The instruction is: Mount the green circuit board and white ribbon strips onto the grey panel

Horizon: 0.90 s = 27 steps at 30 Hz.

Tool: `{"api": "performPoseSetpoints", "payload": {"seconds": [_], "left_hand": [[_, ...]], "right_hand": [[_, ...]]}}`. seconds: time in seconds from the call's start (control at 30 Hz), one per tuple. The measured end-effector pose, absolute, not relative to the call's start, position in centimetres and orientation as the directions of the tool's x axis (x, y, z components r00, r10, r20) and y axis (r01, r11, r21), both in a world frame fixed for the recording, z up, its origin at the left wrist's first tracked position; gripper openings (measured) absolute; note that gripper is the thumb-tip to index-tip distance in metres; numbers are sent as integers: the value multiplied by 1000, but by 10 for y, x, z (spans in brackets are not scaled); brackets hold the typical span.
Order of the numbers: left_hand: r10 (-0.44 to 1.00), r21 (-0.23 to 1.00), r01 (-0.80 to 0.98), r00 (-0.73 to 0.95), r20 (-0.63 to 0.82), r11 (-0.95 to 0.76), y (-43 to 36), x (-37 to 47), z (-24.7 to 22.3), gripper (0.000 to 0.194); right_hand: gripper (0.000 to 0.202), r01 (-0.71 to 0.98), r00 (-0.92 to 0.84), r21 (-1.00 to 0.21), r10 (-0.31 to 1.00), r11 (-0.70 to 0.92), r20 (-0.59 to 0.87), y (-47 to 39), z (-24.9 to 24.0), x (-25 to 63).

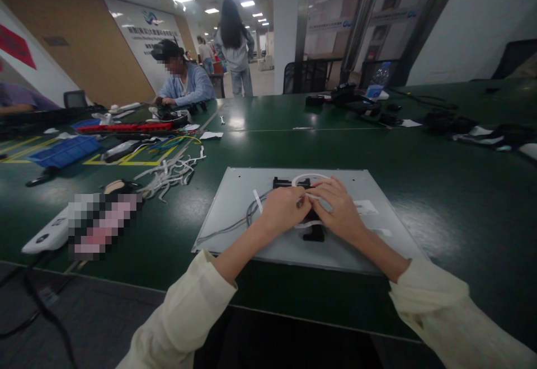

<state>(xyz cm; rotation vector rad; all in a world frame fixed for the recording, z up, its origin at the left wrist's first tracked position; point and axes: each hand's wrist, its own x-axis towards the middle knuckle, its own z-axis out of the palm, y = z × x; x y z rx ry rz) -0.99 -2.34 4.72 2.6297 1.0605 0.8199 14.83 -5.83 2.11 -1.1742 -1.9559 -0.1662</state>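
Note:
A flat light-grey panel (235, 190) lies on the table in front of me. On its middle sits a black part (314, 233), largely covered by my hands. A thin white strip (308, 176) arches over this part, and its ends run in among my fingers. My left hand (285, 208) is closed, with thumb and fingertips pinched on the strip. Meeting it from the other side, my right hand (338, 209) also pinches the strip, fingers bent. Left of my left hand, a grey cable (229, 227) loops on the panel beside a short white tab (257, 201).
Several loose white strips (172, 173) are piled to the left. Beyond are a blue tray (65, 151), coloured wires (170, 144) and a small wrench (222, 119). A white power bank-like device (50, 235) lies near left. Across the table sits a person (195, 84); a bottle (378, 80) stands back right.

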Motion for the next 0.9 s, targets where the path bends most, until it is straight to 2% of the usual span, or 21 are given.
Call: {"api": "performPoseSetpoints", "payload": {"seconds": [0.23,0.47,0.7,0.9], "left_hand": [[761,678,392,506,406,-622,-23,-8,45,15],[843,870,212,425,328,-445,-27,-4,51,17],[905,947,83,330,267,-310,-30,-3,60,16],[925,971,-92,296,238,-221,-30,3,59,15]], "right_hand": [[13,784,-214,-244,618,570,756,-64,25,144],[10,821,-182,-151,502,551,845,-67,32,140],[11,799,-68,-245,487,549,871,-66,43,131],[15,768,18,-360,544,530,839,-68,51,130]]}}
